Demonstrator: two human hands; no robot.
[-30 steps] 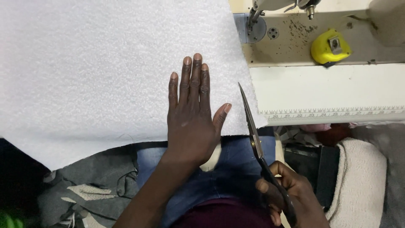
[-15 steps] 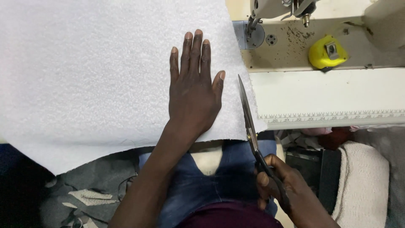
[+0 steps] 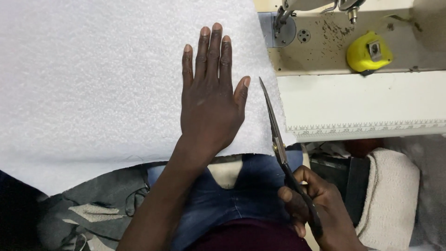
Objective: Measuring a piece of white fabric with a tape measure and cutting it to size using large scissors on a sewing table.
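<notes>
Head view, near to far. At the lower right the right hand [image 3: 320, 209] has its grip closed around the dark handles of a pair of scissors [image 3: 278, 148]; the fingers are curled through the handles, and the wrist comes in from the bottom edge. The long, narrow blades point up and slightly left, lying close together, with the tip just beside the left thumb, over the right margin of the white sheet. Whether the blades are biting into the sheet cannot be told.

Below the hands lie blue jeans [image 3: 223, 204] and, to the left, a heap of grey cloth [image 3: 88, 209]. A cream, nubbly pad [image 3: 390, 195] sits at the lower right.

The white sheet [image 3: 93, 93] is soft and finely pebbled, like thin foam or wadding. It covers the left and centre of the worktop [image 3: 362, 100], and its near edge hangs over the lap. The left hand [image 3: 211, 100] lies flat on it, palm down, fingers straight and close together, thumb spread to the right; it grips nothing and only presses on the sheet.

A printed ruler strip [image 3: 367, 126] runs along the near edge of the pale worktop. Farther back stands a cream sewing machine [image 3: 320, 42], its bed speckled brown, with a round yellow tape measure [image 3: 369, 52] resting on it.
</notes>
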